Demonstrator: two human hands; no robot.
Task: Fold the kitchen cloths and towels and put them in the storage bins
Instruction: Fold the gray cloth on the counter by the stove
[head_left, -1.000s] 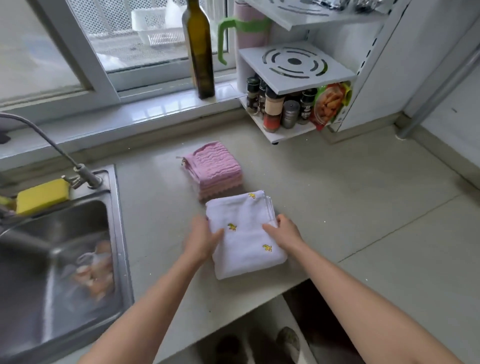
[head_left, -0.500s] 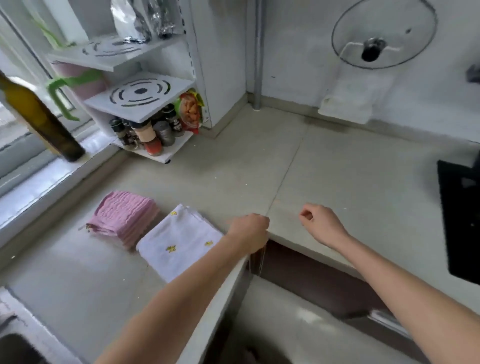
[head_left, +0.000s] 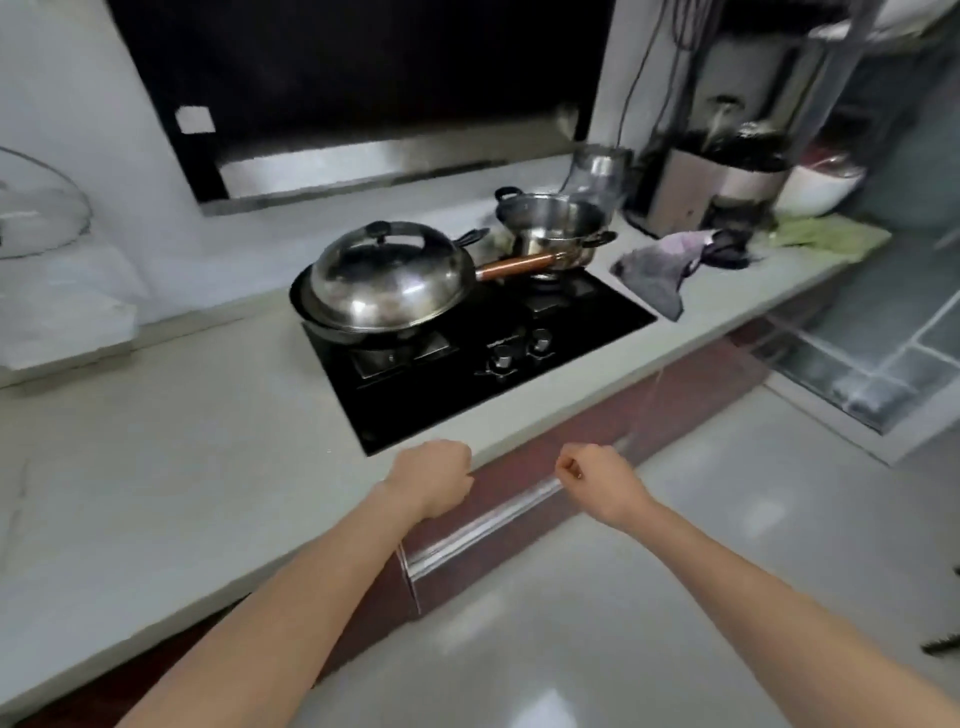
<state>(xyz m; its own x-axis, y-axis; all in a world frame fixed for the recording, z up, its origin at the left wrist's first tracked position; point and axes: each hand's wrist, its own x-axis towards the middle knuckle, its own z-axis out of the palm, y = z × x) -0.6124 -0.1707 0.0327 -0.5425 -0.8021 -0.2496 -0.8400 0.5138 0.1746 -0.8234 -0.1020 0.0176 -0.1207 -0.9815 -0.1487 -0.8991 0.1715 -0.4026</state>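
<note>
My left hand (head_left: 434, 475) and right hand (head_left: 597, 480) are curled into empty fists at the tabletop's (head_left: 156, 467) front edge; I've turned away from the folded towels toward the stove, where a crumpled grey-purple cloth (head_left: 657, 267) waits at the tabletop's right end, probably next

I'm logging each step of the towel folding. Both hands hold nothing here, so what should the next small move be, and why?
Probably reach the right hand toward the crumpled grey-purple cloth beside the stove. It lies unfolded on the counter, and the left hand is curled and holding nothing too.
</note>
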